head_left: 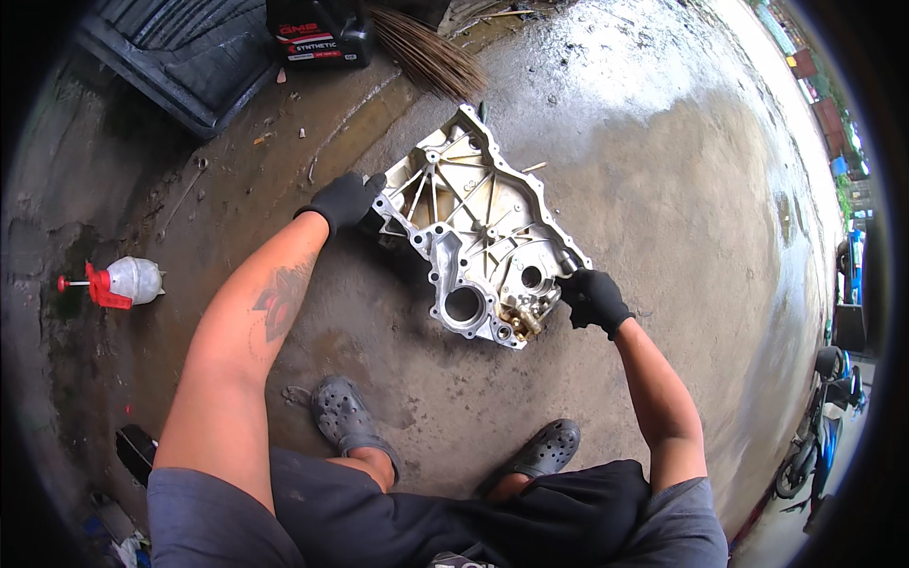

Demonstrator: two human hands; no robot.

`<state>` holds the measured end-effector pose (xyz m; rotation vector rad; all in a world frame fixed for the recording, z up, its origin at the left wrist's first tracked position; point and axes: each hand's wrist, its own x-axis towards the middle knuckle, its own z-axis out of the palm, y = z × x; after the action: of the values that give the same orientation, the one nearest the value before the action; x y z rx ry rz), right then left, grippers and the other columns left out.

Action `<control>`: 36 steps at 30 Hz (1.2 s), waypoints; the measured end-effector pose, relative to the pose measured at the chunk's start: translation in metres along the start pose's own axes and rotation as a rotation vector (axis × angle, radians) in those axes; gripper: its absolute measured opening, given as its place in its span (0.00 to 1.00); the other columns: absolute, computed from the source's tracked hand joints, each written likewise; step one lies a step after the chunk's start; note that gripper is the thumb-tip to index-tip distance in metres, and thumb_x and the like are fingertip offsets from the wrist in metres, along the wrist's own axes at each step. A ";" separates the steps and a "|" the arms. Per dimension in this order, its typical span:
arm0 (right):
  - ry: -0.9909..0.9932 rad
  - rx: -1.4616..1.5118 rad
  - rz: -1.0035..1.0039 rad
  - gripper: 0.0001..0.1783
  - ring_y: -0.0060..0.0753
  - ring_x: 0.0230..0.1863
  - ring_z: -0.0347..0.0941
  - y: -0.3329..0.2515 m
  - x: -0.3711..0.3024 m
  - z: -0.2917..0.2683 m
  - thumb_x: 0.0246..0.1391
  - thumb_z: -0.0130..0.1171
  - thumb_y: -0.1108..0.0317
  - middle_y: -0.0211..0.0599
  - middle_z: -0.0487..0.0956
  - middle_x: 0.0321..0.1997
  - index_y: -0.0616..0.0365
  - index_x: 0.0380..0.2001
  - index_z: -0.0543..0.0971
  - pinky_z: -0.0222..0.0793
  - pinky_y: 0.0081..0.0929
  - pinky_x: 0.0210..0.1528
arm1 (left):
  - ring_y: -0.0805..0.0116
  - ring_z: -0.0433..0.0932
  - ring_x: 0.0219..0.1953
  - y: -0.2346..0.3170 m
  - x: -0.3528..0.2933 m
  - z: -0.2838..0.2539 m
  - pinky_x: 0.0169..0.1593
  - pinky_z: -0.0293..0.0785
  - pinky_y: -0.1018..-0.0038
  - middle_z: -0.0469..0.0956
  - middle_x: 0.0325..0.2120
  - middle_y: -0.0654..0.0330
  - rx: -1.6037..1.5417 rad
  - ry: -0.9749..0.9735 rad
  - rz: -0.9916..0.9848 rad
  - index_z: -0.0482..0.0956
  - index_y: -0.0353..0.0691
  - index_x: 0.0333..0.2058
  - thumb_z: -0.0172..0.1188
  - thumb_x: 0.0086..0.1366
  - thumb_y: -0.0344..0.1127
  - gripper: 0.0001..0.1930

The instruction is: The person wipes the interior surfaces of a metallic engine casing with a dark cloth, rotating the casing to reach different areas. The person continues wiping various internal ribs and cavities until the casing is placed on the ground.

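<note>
A silver cast-metal engine timing cover [478,218] is held out in front of me, its ribbed inner side facing up. It has a large round hole near its close end and brownish oil stains around a brass-coloured fitting. My left hand [346,201], in a black glove, is closed on the cover's left edge. On the opposite edge, near the lower right corner, my right hand [593,301] grips it, also in a black glove. The fingers are partly hidden under or behind the metal. Whether the cover touches the floor I cannot tell.
A black plastic tray [180,66], a black oil jug [320,36] and a twig broom [431,55] lie at the far left. A spray bottle with a red top [133,282] lies left. The concrete floor [663,208] is wet in places. A motorbike [810,445] stands far right.
</note>
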<state>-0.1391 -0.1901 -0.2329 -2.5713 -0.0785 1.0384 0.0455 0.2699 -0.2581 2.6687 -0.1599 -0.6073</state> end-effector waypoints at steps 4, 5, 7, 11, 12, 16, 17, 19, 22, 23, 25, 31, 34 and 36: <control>-0.384 0.445 -0.051 0.14 0.25 0.25 0.80 0.007 -0.018 -0.023 0.57 0.67 0.65 0.34 0.87 0.35 0.56 0.45 0.86 0.77 0.27 0.27 | 0.37 0.75 0.61 -0.002 0.007 -0.002 0.66 0.68 0.54 0.76 0.56 0.32 0.033 -0.092 -0.037 0.78 0.26 0.55 0.41 0.74 0.67 0.42; -0.282 0.591 -0.110 0.16 0.24 0.25 0.80 0.007 -0.021 -0.029 0.60 0.64 0.67 0.37 0.88 0.39 0.61 0.49 0.83 0.76 0.26 0.25 | 0.37 0.75 0.61 -0.003 0.008 -0.001 0.66 0.68 0.54 0.76 0.56 0.32 0.026 -0.097 -0.032 0.78 0.26 0.55 0.41 0.74 0.68 0.42; -0.067 0.824 -0.154 0.24 0.24 0.26 0.81 0.005 -0.023 -0.037 0.64 0.60 0.72 0.40 0.88 0.46 0.67 0.62 0.73 0.77 0.25 0.24 | 0.33 0.77 0.55 -0.006 0.008 0.003 0.61 0.70 0.54 0.78 0.49 0.28 0.025 -0.020 0.008 0.79 0.22 0.48 0.42 0.76 0.65 0.41; 0.404 0.726 -0.191 0.29 0.24 0.29 0.78 -0.008 -0.008 -0.028 0.62 0.58 0.75 0.42 0.85 0.53 0.72 0.65 0.67 0.79 0.25 0.30 | 0.31 0.78 0.52 -0.013 0.012 0.009 0.59 0.71 0.54 0.79 0.43 0.26 -0.008 0.045 0.047 0.80 0.19 0.44 0.44 0.76 0.63 0.40; 0.466 0.324 -0.334 0.27 0.31 0.32 0.81 -0.013 -0.003 -0.020 0.60 0.60 0.74 0.41 0.86 0.49 0.66 0.62 0.71 0.79 0.30 0.33 | 0.30 0.78 0.52 -0.015 0.014 0.010 0.59 0.70 0.54 0.79 0.43 0.25 -0.004 0.051 0.039 0.80 0.19 0.44 0.44 0.76 0.63 0.40; 0.612 -0.067 -0.310 0.18 0.51 0.38 0.83 -0.024 0.003 0.002 0.54 0.63 0.71 0.41 0.84 0.40 0.50 0.49 0.81 0.79 0.42 0.41 | 0.51 0.84 0.33 -0.023 0.022 0.008 0.39 0.80 0.56 0.81 0.33 0.44 -0.103 -0.093 -0.095 0.78 0.27 0.45 0.40 0.77 0.66 0.38; 0.513 -0.110 -0.273 0.16 0.53 0.40 0.82 -0.025 0.002 0.003 0.53 0.63 0.69 0.41 0.84 0.39 0.47 0.46 0.82 0.79 0.44 0.41 | 0.56 0.82 0.30 -0.025 0.022 0.006 0.35 0.79 0.59 0.80 0.32 0.47 -0.161 -0.098 -0.053 0.77 0.30 0.44 0.40 0.77 0.66 0.37; 0.315 -0.062 -0.191 0.14 0.52 0.39 0.82 -0.026 -0.002 0.002 0.54 0.63 0.68 0.39 0.84 0.39 0.46 0.45 0.82 0.78 0.44 0.40 | 0.63 0.78 0.25 -0.028 0.020 0.002 0.29 0.77 0.63 0.77 0.30 0.52 -0.266 -0.091 -0.024 0.77 0.34 0.42 0.39 0.77 0.67 0.36; 0.242 -0.018 -0.205 0.16 0.41 0.31 0.84 -0.031 -0.011 -0.004 0.64 0.54 0.53 0.33 0.85 0.31 0.48 0.42 0.85 0.78 0.37 0.40 | 0.65 0.74 0.21 -0.023 0.017 -0.005 0.26 0.75 0.66 0.77 0.30 0.54 -0.387 -0.170 -0.289 0.77 0.37 0.41 0.39 0.76 0.68 0.35; 0.196 0.025 -0.195 0.20 0.38 0.30 0.85 -0.034 -0.014 -0.005 0.67 0.50 0.48 0.32 0.86 0.29 0.49 0.41 0.85 0.78 0.36 0.41 | 0.66 0.74 0.21 -0.021 0.014 -0.007 0.26 0.74 0.66 0.77 0.29 0.54 -0.365 -0.186 -0.306 0.77 0.37 0.40 0.40 0.76 0.68 0.35; 0.265 -0.072 -0.262 0.27 0.35 0.29 0.85 -0.040 -0.018 -0.009 0.71 0.45 0.43 0.31 0.86 0.28 0.50 0.40 0.86 0.78 0.34 0.41 | 0.66 0.74 0.21 -0.016 0.008 -0.009 0.25 0.73 0.67 0.76 0.27 0.55 -0.343 -0.217 -0.263 0.77 0.38 0.39 0.40 0.76 0.68 0.35; -0.036 -0.132 -0.183 0.16 0.42 0.40 0.85 -0.054 -0.014 -0.039 0.51 0.69 0.58 0.35 0.87 0.37 0.47 0.43 0.87 0.78 0.37 0.43 | 0.66 0.73 0.19 -0.006 0.001 -0.008 0.24 0.71 0.67 0.72 0.18 0.57 -0.265 -0.159 -0.146 0.75 0.37 0.31 0.41 0.77 0.66 0.34; 0.042 -0.023 -0.308 0.25 0.45 0.49 0.83 -0.063 -0.001 -0.056 0.36 0.73 0.73 0.34 0.87 0.45 0.49 0.44 0.87 0.78 0.36 0.49 | 0.66 0.74 0.19 -0.016 0.008 -0.004 0.25 0.71 0.66 0.71 0.17 0.57 -0.250 -0.174 -0.126 0.74 0.37 0.30 0.40 0.77 0.65 0.34; 0.447 -0.044 -0.674 0.20 0.43 0.54 0.82 -0.076 0.013 -0.064 0.42 0.67 0.75 0.33 0.87 0.47 0.50 0.43 0.87 0.77 0.36 0.55 | 0.67 0.74 0.19 -0.025 0.014 0.003 0.26 0.71 0.65 0.71 0.17 0.57 -0.253 -0.162 -0.110 0.74 0.37 0.30 0.41 0.77 0.65 0.34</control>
<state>-0.0801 -0.1369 -0.1723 -2.4527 -0.7860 0.2142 0.0574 0.2891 -0.2767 2.3957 0.0184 -0.8208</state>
